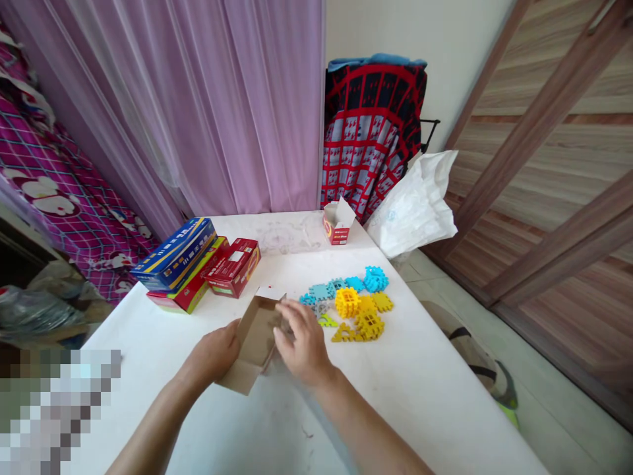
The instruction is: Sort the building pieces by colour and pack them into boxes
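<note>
An open cardboard box (257, 333) with a plain brown inside is held tilted over the table, its flaps spread at both ends. My left hand (217, 349) is closed around its left side. On the right side, my right hand (304, 340) has its fingers bent over the box's edge, with thumb and forefinger apart; part of its grip is hidden. Just beyond my right hand lie yellow interlocking plastic pieces (368, 323), a yellow built cube (347, 302), blue pieces (321, 291) and a blue built cube (376, 279). A small lime-green piece (327, 321) sits nearest my fingers.
Blue and red boxes (175, 254) are stacked at the table's left, with a red box (235, 267) beside them. A small opened red box (337, 227) stands at the far edge. Past the right edge is a white plastic bag (418, 201). Purple curtains (237, 105) hang behind.
</note>
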Motion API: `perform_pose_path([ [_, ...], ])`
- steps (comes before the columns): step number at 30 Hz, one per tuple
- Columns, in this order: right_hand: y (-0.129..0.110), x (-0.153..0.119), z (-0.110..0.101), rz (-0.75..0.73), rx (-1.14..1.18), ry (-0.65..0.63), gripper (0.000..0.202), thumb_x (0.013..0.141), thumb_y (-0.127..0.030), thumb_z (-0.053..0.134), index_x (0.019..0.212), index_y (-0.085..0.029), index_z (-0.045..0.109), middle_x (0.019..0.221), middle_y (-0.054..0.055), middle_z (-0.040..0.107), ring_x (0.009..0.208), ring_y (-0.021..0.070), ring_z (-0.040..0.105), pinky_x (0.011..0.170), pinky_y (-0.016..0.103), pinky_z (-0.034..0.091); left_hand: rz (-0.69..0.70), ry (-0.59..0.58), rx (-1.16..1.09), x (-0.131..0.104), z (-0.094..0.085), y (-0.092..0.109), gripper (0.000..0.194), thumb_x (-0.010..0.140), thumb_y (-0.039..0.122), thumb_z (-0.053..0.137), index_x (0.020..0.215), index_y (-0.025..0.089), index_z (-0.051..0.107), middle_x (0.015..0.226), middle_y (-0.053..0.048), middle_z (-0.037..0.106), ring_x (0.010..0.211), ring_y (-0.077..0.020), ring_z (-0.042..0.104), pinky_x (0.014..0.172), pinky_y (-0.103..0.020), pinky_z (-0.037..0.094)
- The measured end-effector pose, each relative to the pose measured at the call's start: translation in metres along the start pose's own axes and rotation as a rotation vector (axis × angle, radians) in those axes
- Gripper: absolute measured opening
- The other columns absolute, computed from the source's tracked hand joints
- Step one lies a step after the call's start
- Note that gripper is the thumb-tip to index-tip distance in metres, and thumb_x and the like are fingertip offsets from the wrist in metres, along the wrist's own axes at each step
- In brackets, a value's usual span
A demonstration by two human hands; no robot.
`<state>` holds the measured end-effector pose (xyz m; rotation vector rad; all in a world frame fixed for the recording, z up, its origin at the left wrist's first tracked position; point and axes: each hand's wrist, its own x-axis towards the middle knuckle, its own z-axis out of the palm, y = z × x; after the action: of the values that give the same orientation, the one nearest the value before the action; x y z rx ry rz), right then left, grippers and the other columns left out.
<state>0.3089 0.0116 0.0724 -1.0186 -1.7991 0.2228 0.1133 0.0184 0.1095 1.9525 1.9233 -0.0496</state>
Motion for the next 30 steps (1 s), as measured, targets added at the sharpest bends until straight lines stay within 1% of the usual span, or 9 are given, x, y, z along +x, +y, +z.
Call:
perform_pose_path([
  [3, 0.015, 0.030, 0.010, 0.136, -0.145, -0.125, 0.055, 0.076, -0.025, 0.067, 0.129, -0.015, 0.053, 0.126, 0.016, 0.057, 0.118, 0.0269, 0.050, 0.099, 0.043, 0.044, -0.013, -0.002, -0.015, 0.000, 0.007, -0.008, 0.049, 0.085, 0.022, 0.034, 0.129, 0.016, 0.052, 0.110, -0.015, 0.071, 0.101, -0.0279, 0.067, 0.087, -0.038, 0.047],
  [7, 0.024, 0.051, 0.021, 0.184, -0.220, -0.321, 0.022, 0.082, -0.028, 0.066, 0.102, -0.021, 0.068, 0.105, 0.007, 0.068, 0.100, 0.0210, 0.060, 0.091, 0.034, 0.047, 0.019, 0.020, -0.046, 0.003, 0.011, -0.015, 0.052, 0.084, 0.023, 0.035, 0.132, 0.019, 0.053, 0.109, -0.012, 0.072, 0.100, -0.0280, 0.068, 0.087, -0.038, 0.048],
  [9, 0.025, 0.056, 0.022, 0.208, -0.261, -0.336, 0.013, 0.087, -0.028, 0.061, 0.095, -0.023, 0.070, 0.099, 0.005, 0.070, 0.095, 0.0187, 0.062, 0.087, 0.030, 0.046, 0.039, 0.040, -0.130, 0.007, 0.011, -0.020, 0.051, 0.083, 0.026, 0.036, 0.130, 0.023, 0.056, 0.110, -0.009, 0.073, 0.101, -0.0279, 0.068, 0.086, -0.037, 0.049],
  [13, 0.029, 0.061, 0.023, 0.278, -0.309, -0.336, 0.023, 0.094, -0.026, 0.047, 0.101, -0.023, 0.069, 0.095, 0.004, 0.073, 0.087, 0.0164, 0.065, 0.079, 0.025, 0.045, -0.001, 0.118, -0.487, 0.011, 0.021, -0.029, 0.049, 0.080, 0.039, 0.046, 0.125, 0.024, 0.060, 0.109, -0.005, 0.073, 0.102, -0.0280, 0.067, 0.086, -0.036, 0.051],
  [17, 0.041, 0.066, 0.027, 0.484, -0.297, -0.245, 0.031, 0.090, -0.024, 0.049, 0.117, -0.025, 0.065, 0.094, 0.002, 0.075, 0.085, 0.0160, 0.067, 0.078, 0.024, 0.045, -0.105, 0.086, -1.015, 0.004, 0.039, -0.029, 0.059, 0.078, 0.054, 0.053, 0.125, 0.019, 0.059, 0.114, -0.008, 0.071, 0.101, -0.0284, 0.068, 0.080, -0.036, 0.056],
  [19, 0.045, 0.066, 0.030, 0.551, -0.279, -0.229, 0.032, 0.088, -0.023, 0.051, 0.116, -0.026, 0.066, 0.092, 0.001, 0.075, 0.085, 0.0161, 0.068, 0.079, 0.024, 0.045, -0.108, 0.100, -1.110, -0.003, 0.048, -0.030, 0.065, 0.078, 0.061, 0.054, 0.127, 0.019, 0.057, 0.122, -0.009, 0.067, 0.108, -0.0297, 0.065, 0.085, -0.039, 0.056],
  [22, 0.050, 0.065, 0.034, 0.588, -0.242, -0.221, 0.028, 0.086, -0.024, 0.054, 0.109, -0.025, 0.069, 0.092, 0.002, 0.075, 0.085, 0.0161, 0.067, 0.079, 0.024, 0.046, 0.049, 0.166, -1.061, -0.011, 0.061, -0.037, 0.077, 0.075, 0.070, 0.053, 0.134, 0.021, 0.052, 0.138, -0.009, 0.056, 0.128, -0.0312, 0.050, 0.099, -0.040, 0.049],
  [25, 0.052, 0.061, 0.036, 0.576, -0.221, -0.205, 0.023, 0.085, -0.023, 0.057, 0.103, -0.023, 0.071, 0.098, 0.004, 0.074, 0.084, 0.0150, 0.066, 0.078, 0.024, 0.047, 0.234, 0.166, -0.980, -0.016, 0.070, -0.047, 0.097, 0.065, 0.077, 0.058, 0.143, 0.022, 0.041, 0.149, -0.010, 0.042, 0.138, -0.0335, 0.036, 0.108, -0.042, 0.040],
  [30, 0.049, 0.056, 0.035, 0.550, -0.260, -0.289, 0.023, 0.089, -0.027, 0.052, 0.083, -0.019, 0.073, 0.095, 0.008, 0.072, 0.093, 0.0166, 0.064, 0.082, 0.024, 0.043, 0.332, 0.137, -0.849, -0.014, 0.073, -0.058, 0.113, 0.058, 0.075, 0.066, 0.150, 0.024, 0.025, 0.154, -0.011, 0.033, 0.142, -0.0355, 0.025, 0.114, -0.049, 0.026],
])
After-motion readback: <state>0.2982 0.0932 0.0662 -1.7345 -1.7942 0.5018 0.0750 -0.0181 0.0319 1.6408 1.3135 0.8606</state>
